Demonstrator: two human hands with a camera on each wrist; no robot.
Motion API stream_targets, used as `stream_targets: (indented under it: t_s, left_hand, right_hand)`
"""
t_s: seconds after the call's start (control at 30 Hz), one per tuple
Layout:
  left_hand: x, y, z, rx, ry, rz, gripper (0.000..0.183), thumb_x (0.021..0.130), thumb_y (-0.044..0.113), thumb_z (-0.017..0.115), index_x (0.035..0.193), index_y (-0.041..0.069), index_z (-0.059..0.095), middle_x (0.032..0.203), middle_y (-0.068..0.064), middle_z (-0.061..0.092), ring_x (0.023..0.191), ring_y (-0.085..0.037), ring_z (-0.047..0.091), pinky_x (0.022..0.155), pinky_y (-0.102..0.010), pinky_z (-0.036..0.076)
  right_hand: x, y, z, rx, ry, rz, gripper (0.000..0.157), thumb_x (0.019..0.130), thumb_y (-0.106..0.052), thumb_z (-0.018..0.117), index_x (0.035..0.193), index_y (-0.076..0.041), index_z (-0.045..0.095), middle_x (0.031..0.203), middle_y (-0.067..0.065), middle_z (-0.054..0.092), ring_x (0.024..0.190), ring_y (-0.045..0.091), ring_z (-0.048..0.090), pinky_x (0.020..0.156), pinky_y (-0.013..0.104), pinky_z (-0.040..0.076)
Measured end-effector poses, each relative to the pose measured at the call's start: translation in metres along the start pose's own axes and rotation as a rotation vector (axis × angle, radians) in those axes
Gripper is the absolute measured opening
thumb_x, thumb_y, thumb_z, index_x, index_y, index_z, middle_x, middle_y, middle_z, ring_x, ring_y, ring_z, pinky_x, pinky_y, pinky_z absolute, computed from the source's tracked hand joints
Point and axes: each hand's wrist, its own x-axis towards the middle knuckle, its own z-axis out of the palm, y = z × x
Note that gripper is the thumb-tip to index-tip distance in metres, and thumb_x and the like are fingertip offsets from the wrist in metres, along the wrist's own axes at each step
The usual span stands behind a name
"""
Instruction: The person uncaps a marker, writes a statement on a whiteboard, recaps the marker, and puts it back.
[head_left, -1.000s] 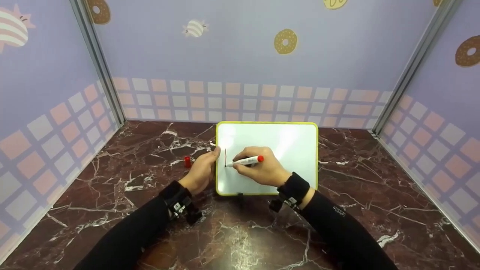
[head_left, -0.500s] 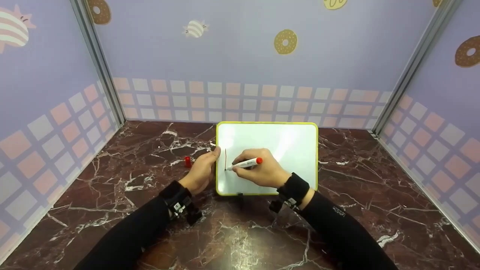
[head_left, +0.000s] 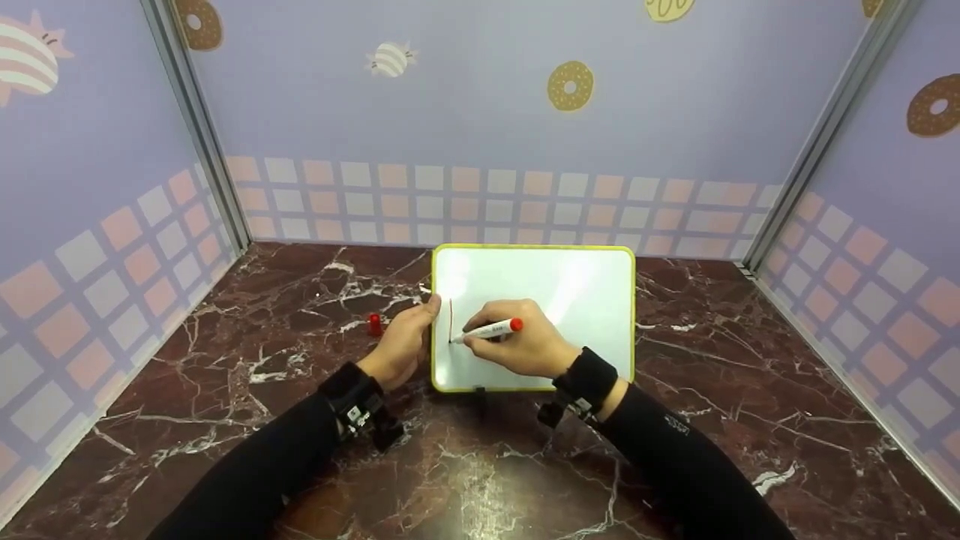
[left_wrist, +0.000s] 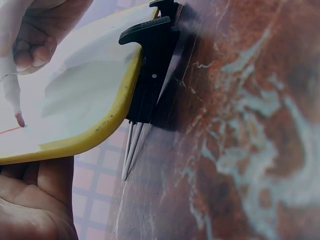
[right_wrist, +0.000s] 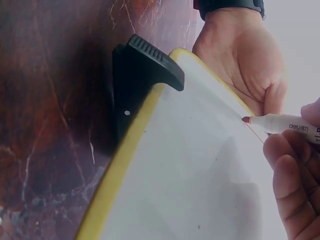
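Observation:
A small whiteboard (head_left: pixel 570 300) with a yellow rim leans back on a black stand (left_wrist: pixel 150 75) that hooks its lower edge. My left hand (head_left: pixel 405 341) grips the board's left edge, thumb at the rim and fingers behind it. Between thumb and fingers my right hand (head_left: pixel 525 341) pinches a white marker (head_left: pixel 491 330) with a red end. In the right wrist view the marker's red tip (right_wrist: pixel 246 119) meets the board surface. A thin red line (head_left: pixel 451 319) runs straight down near the left rim, ending at the tip.
The red marker cap (head_left: pixel 375 325) stands on the dark marbled table (head_left: pixel 262 420), left of my left hand. Patterned purple wall panels (head_left: pixel 480 112) close in the back and both sides, just behind the board.
My right hand has moved slightly down the board with the marker, and the red line has grown longer downward. The left hand keeps its hold on the edge.

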Motion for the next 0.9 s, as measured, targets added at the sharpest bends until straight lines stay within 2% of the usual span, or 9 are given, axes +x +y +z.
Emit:
stream_targets:
  t_s: [0.17,0.33,0.63,0.9]
  left_hand:
    - [-0.001,0.001,0.000,-0.006,0.006,-0.001,0.062,0.123,0.042,0.037,0.146,-0.012,0.057,0.119,-0.013,0.077,0.108,-0.027,0.077,0.093,-0.045,0.067]
    - [-0.001,0.001,0.000,-0.002,0.011,0.002,0.061,0.123,0.041,0.038,0.144,-0.013,0.058,0.116,-0.014,0.077,0.106,-0.026,0.077,0.093,-0.044,0.066]
    - [0.000,0.001,0.000,-0.001,0.016,0.003,0.058,0.123,0.040,0.039,0.140,-0.012,0.060,0.115,-0.013,0.077,0.106,-0.027,0.077,0.092,-0.044,0.066]
    - [0.002,-0.001,0.001,-0.028,0.027,0.000,0.058,0.123,0.040,0.040,0.138,-0.012,0.060,0.113,-0.013,0.077,0.104,-0.026,0.077,0.091,-0.043,0.067]
  right_hand:
    - [0.003,-0.005,-0.001,-0.017,0.012,-0.060,0.007,0.096,-0.003,0.084,0.102,-0.005,0.082,0.092,0.003,0.081,0.072,0.011,0.068,0.062,0.026,0.056]
    - [0.006,-0.007,-0.002,-0.048,0.066,-0.116,0.007,0.096,-0.002,0.084,0.103,-0.004,0.082,0.090,0.004,0.079,0.071,0.014,0.069,0.061,0.029,0.057]
    - [0.005,0.002,-0.001,-0.051,0.146,-0.106,0.008,0.095,-0.001,0.086,0.103,-0.003,0.082,0.089,0.004,0.079,0.071,0.017,0.069,0.061,0.032,0.056]
    - [0.003,0.003,-0.003,-0.062,0.157,-0.082,0.010,0.096,-0.003,0.087,0.105,-0.003,0.082,0.094,0.005,0.080,0.074,0.017,0.071,0.064,0.033,0.059]
